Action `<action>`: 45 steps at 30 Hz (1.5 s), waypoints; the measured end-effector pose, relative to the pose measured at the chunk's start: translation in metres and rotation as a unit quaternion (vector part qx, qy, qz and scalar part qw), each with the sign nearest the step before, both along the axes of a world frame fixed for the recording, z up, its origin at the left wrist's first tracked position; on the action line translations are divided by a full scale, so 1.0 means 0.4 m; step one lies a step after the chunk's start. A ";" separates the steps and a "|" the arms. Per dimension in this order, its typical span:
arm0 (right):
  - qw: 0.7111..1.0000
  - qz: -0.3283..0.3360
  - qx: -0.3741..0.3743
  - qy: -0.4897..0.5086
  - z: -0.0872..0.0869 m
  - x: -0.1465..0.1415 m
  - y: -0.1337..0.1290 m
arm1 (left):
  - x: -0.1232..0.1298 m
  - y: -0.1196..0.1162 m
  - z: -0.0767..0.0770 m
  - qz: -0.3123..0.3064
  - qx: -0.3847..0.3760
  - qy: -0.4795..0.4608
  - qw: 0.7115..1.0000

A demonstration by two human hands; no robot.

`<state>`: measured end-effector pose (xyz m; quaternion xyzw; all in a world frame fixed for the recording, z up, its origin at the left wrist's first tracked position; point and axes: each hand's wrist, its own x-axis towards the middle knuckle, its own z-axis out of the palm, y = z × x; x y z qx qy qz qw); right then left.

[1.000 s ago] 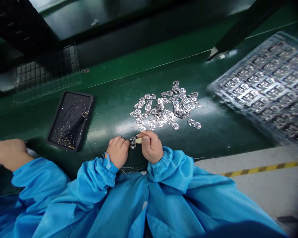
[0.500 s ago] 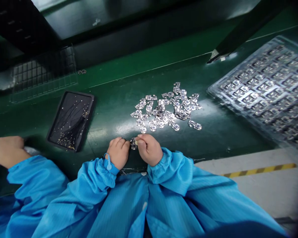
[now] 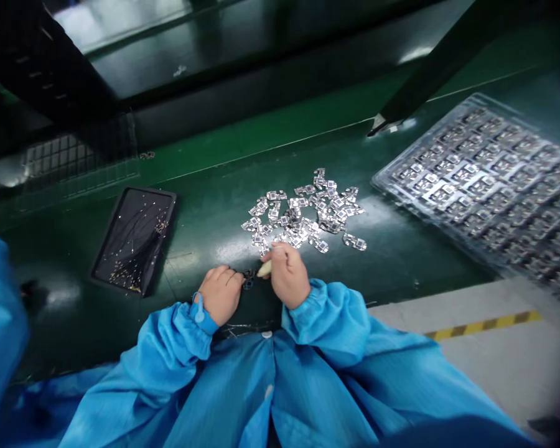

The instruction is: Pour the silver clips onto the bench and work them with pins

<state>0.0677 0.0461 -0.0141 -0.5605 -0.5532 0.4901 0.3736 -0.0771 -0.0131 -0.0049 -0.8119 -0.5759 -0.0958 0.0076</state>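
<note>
Well, a narrow pinch at the bench edge

From our head camera, our left hand [image 3: 220,294] curls narrowly onto a small silver-and-black metal part [image 3: 248,280], which sits between our hands, just below a loose heap of shiny stamped metal pieces [image 3: 298,218]. Our right hand [image 3: 287,275] grips a pale cream stick [image 3: 264,269] just beside that part. A black rectangular tray [image 3: 133,239] and a clear plastic blister tray [image 3: 476,180] lie on the dark green bench [image 3: 401,249].
</note>
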 end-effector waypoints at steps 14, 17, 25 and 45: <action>0.996 -0.031 -0.059 0.060 -0.005 0.038 -0.005 | -0.128 0.181 0.122 0.182 -0.005 -0.061 0.981; 0.999 -0.019 -0.035 0.023 -0.005 0.045 -0.009 | -0.177 0.067 0.113 0.217 -0.030 0.013 0.976; 0.998 0.017 -0.026 -0.048 0.009 0.056 -0.006 | -0.186 -0.179 0.105 0.259 -0.078 0.168 0.948; 0.929 0.205 0.171 -0.258 0.025 0.068 0.058 | -0.180 -0.156 -0.004 0.144 -0.030 0.116 0.982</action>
